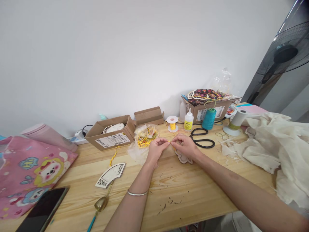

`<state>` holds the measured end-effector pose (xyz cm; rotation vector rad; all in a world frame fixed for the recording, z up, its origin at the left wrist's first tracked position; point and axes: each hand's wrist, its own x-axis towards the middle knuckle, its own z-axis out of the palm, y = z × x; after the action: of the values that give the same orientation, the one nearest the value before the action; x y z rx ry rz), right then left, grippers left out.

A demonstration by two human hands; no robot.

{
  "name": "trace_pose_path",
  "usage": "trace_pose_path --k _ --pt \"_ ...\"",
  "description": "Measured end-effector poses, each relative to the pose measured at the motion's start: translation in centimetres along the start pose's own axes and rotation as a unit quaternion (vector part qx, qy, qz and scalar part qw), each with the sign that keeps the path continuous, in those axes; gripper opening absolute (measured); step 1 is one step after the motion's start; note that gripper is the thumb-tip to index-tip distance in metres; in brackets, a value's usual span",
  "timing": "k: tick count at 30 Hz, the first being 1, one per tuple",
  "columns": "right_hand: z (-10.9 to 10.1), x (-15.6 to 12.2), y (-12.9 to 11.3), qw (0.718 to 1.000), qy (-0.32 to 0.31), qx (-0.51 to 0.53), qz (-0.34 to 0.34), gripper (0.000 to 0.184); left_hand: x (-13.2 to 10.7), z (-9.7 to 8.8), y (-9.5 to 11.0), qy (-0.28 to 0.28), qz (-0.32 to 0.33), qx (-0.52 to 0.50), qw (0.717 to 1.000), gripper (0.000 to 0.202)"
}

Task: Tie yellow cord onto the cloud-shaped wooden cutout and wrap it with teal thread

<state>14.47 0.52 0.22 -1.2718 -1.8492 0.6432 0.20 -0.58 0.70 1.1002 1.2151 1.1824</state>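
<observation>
Both my hands meet above the middle of the wooden table, fingertips almost touching. My left hand pinches a thin yellow cord, and my right hand pinches the same cord a little to the right. Under my right hand lies a pale wooden ornament with a scalloped edge, partly covered by the hand. Left of my left hand is a clear plastic bag of yellow cords. Black-handled scissors rest just beyond my right hand, their blades hidden.
Cardboard boxes line the wall, with a spool of yellow thread, a glue bottle and a teal thread cone. A fan-shaped wooden piece and a phone lie left. Cream cloth spreads right.
</observation>
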Motion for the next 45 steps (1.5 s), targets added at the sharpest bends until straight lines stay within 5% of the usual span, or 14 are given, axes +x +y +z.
trace_pose_path --k 12,45 --pt "-0.06 -0.03 -0.02 0.999 0.024 -0.004 -0.035 0.009 0.29 0.12 -0.42 0.005 0.023 0.027 0.999 0.016" --pt "0.33 0.08 0.40 0.999 -0.008 0.050 0.016 0.014 0.10 0.20 -0.28 0.007 0.036 -0.015 0.999 0.016"
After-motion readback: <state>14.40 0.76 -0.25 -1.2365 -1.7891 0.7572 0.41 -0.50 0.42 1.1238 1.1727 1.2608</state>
